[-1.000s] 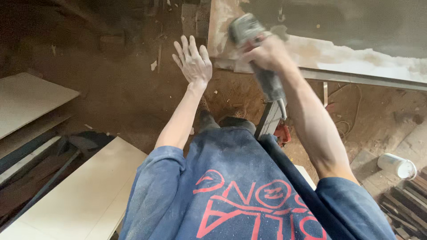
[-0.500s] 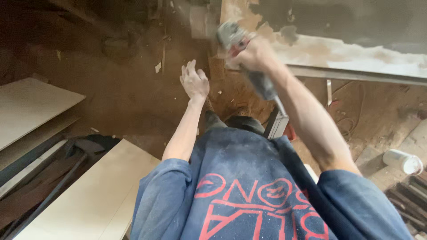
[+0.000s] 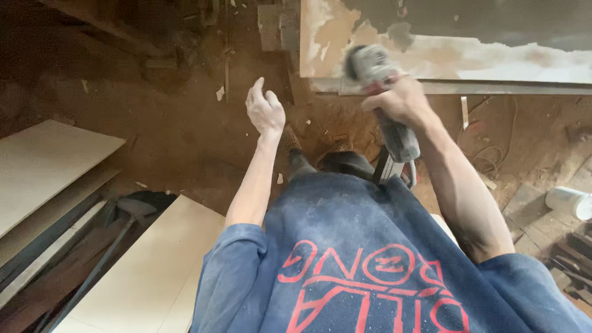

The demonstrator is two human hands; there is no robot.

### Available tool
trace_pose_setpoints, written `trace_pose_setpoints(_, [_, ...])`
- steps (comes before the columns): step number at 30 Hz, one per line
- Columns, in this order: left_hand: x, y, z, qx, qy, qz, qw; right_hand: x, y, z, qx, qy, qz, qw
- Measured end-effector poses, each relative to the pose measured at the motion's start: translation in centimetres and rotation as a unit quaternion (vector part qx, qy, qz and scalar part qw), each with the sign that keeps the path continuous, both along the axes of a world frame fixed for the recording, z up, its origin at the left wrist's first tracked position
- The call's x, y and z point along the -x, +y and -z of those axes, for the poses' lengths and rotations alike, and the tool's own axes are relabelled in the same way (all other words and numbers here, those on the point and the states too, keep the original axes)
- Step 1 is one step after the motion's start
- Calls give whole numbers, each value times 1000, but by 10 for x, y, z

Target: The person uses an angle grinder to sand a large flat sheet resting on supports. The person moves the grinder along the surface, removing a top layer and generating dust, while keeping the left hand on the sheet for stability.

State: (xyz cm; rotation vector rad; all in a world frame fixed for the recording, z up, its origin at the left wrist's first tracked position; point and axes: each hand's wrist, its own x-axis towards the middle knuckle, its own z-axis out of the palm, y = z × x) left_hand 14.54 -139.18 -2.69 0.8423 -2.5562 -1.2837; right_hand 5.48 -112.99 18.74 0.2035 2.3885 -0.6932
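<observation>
Reddish-brown dirt floor point(image 3: 185, 142) underfoot, strewn with chips and dust. At nine o'clock pale boards point(image 3: 43, 166) lie stacked; at seven o'clock another cream panel point(image 3: 148, 271) lies flat, a dark long-handled tool point(image 3: 117, 228) between them. At one o'clock a worn, patchy slab point(image 3: 468, 37) spans the top. At three o'clock: a white cup point(image 3: 567, 202), wood scraps, tangled wire point(image 3: 493, 154). Light is dim

Right hand point(image 3: 404, 98) closed around a grey handheld power grinder point(image 3: 385, 105), tool head at 12 o'clock of the hand, near the lower edge of a long patchy beige-and-grey board point(image 3: 468, 52). Left hand point(image 3: 265, 111) held out empty at 9 o'clock of the grinder, fingers loosely curled, above brown dusty floor point(image 3: 172, 135). Pale cream flat panels point(image 3: 148, 271) at 7 o'clock. White plastic cup point(image 3: 570, 202) lying at 4 o'clock. Blue shirt with red print point(image 3: 370, 259) low in view.
</observation>
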Motion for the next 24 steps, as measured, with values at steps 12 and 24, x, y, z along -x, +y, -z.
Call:
trace_pose_setpoints(12, [44, 40, -49, 27, 205, 39, 978, -15, -60, 2, 9, -35, 29, 999])
trace_pose_setpoints(24, [27, 40, -51, 33, 184, 28, 982, -22, -40, 2, 59, -17, 102, 993])
